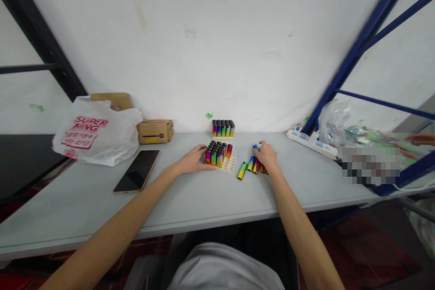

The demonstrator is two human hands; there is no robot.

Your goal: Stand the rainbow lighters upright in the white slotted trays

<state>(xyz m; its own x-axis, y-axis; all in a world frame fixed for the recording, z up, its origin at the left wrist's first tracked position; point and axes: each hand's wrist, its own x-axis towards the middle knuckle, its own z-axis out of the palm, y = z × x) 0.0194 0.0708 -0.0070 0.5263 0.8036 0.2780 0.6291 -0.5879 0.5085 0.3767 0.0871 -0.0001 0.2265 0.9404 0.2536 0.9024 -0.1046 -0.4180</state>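
Observation:
Several colourful lighters [214,156] stand upright in a white plastic tray [230,164], whose right part shows bare slots. Around the tray's left side, my left hand [193,160] grips it, thumb at the front and fingers behind. To the right of the tray, my right hand [267,156] has its fingertips closed on a blue lighter [255,147]. Loose lighters lie flat just under and beside that hand, partly hidden by it. A yellow-green lighter [242,171] lies nearest the tray.
A second block of upright lighters [223,128] stands against the wall. At left are a phone [137,171], a cardboard box [155,132] and a white plastic bag [98,133]. A power strip [312,142] lies at right, near clear plastic bags and another person's hand [421,139].

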